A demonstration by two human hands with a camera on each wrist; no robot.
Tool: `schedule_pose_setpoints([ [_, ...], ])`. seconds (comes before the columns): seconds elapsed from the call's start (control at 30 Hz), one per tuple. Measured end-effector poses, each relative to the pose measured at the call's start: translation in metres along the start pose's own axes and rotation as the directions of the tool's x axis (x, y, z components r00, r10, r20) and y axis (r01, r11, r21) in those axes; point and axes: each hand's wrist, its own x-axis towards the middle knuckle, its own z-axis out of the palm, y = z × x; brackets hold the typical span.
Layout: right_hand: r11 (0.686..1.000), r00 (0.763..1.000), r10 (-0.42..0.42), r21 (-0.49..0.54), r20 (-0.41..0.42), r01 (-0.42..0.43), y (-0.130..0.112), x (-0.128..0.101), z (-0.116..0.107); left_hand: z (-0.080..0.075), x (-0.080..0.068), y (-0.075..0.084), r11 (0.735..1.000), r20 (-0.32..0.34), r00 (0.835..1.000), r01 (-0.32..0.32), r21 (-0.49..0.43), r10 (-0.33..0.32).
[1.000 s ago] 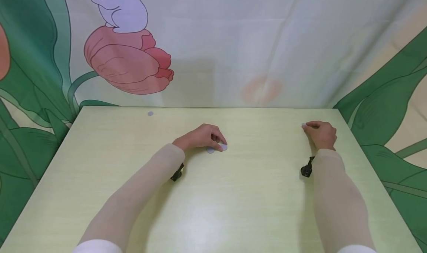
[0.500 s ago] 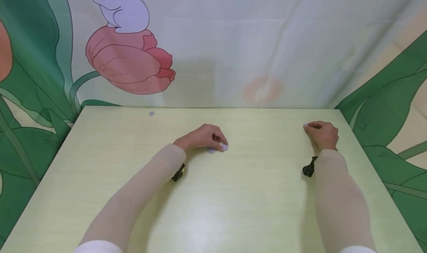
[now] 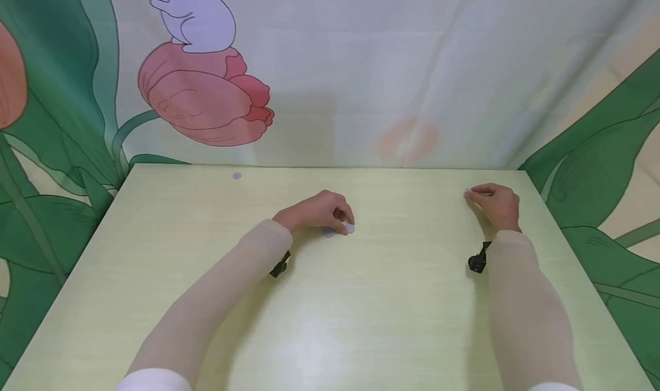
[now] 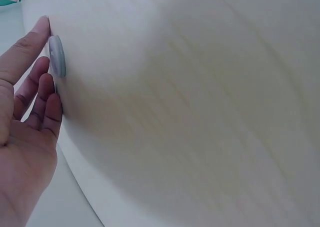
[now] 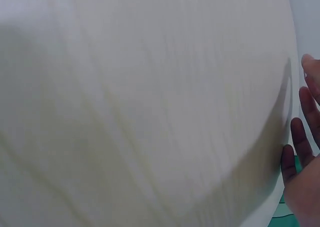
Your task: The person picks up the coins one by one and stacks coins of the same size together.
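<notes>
In the head view my left hand [image 3: 318,210] reaches over the middle of the table and pinches a small pale, flat, round disc [image 3: 350,228] between thumb and fingers, low at the surface. A second pale disc [image 3: 328,233] lies partly hidden beneath that hand. The left wrist view has one pale disc [image 4: 58,56] beside the fingers; which of the two it is, I cannot tell. My right hand [image 3: 498,205] is near the table's far right corner, pinching another small pale disc [image 3: 467,191] at its fingertips. That disc is barely visible in the right wrist view.
One more pale disc [image 3: 236,175] lies near the far left edge of the light wooden table [image 3: 361,311]. Behind the table hangs a printed curtain [image 3: 330,64] with flowers, leaves and a white animal. A black wrist camera [image 3: 478,260] sits under the right sleeve.
The head view has shifted slightly. My right hand, with its disc, has moved a little left and up. My left hand stays nearly in place and covers more of the disc beneath it.
</notes>
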Motion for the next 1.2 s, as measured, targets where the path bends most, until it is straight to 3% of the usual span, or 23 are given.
schedule_pose_setpoints([
  [0.27,1.000,1.000,-0.023,0.016,0.001,0.023,-0.005,-0.002,-0.001,-0.001,0.001,0.004,0.998,0.011,1.000,0.012,0.054,-0.013],
  [0.6,0.999,1.000,-0.029,0.014,0.005,0.029,-0.006,-0.004,-0.007,-0.001,0.001,0.003,0.998,0.019,1.000,0.017,0.058,-0.018],
  [0.87,0.994,0.991,-0.110,-0.020,0.074,0.111,-0.006,-0.005,-0.012,-0.001,0.002,0.003,0.997,0.015,1.000,0.016,0.072,-0.017],
  [1.2,0.965,0.968,-0.197,-0.141,0.154,0.219,-0.008,-0.004,-0.016,0.000,0.002,0.002,0.998,0.002,1.000,0.002,0.067,-0.002],
])
